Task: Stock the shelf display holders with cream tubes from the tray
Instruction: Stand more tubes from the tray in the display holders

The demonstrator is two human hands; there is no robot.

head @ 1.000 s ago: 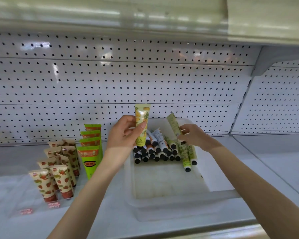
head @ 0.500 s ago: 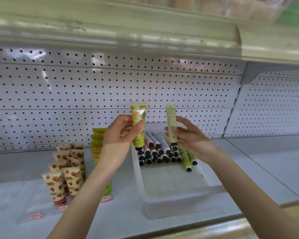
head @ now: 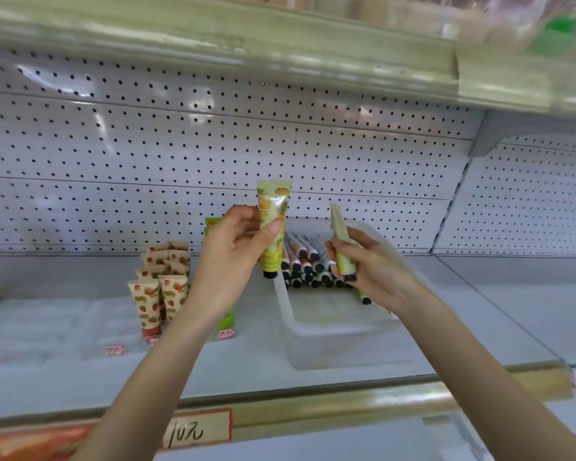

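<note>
The yellow tube (head: pixel 273 227) shows the letters "ING" low on its front, above the black cap; the rest of its print is a fruit pattern, and no full brand name can be read. The left hand (head: pixel 233 261) pinches this tube between thumb and fingers and holds it upright, cap down, above the left far corner of the tray (head: pixel 313 341). The right hand (head: pixel 376 271) has its fingers curled round a green tube (head: pixel 343 244), tilted with the crimped end up, above the far half of the tray; its small print is too blurred to read.

In front of the tray, on the shelf edge, a price tag (head: pixel 197 430) bears handwriting that looks like "10元". Left of the tray, small red labels (head: pixel 115 350) sit on the fronts of the clear holders (head: pixel 90 327); their text cannot be made out.

The tray is translucent and stands on the shelf. A row of tubes (head: pixel 306 261) lies at its far end, black caps toward the near side; the near half is bare. Left of the tray, strawberry tubes (head: pixel 157 294) stand cap down in rows in the holders. Between them and the tray stand bright green tubes (head: pixel 213 224), mostly hidden behind the left hand. Behind the tray rises a white pegboard (head: pixel 213 144).
</note>
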